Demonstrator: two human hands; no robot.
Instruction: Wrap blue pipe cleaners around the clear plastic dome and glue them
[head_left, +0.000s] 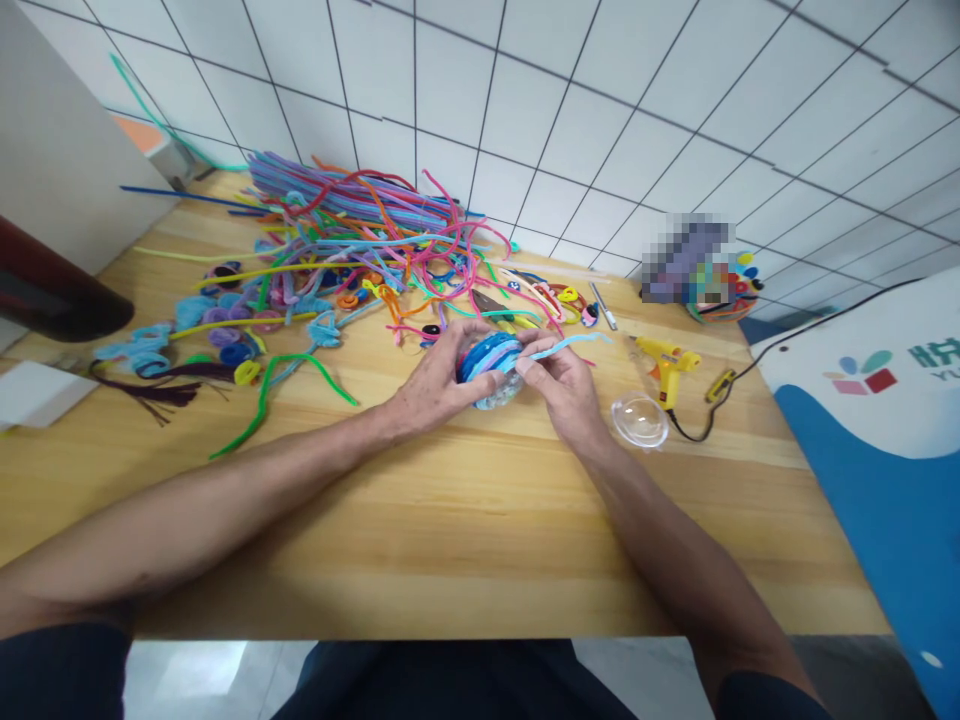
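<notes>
My left hand (439, 378) grips a clear plastic ball (491, 368) wound with blue and light-blue pipe cleaners, holding it just above the wooden table (465, 520). My right hand (564, 385) pinches a light-blue pipe cleaner (574, 343) against the ball's right side; its free end sticks out to the right. Both hands meet at the table's middle.
A big heap of coloured pipe cleaners (352, 230) covers the far left. A clear half-dome (640, 420) lies right of my right hand. A yellow glue gun (666, 365) with a black cord lies beyond it. A loose green pipe cleaner (281, 390) lies left.
</notes>
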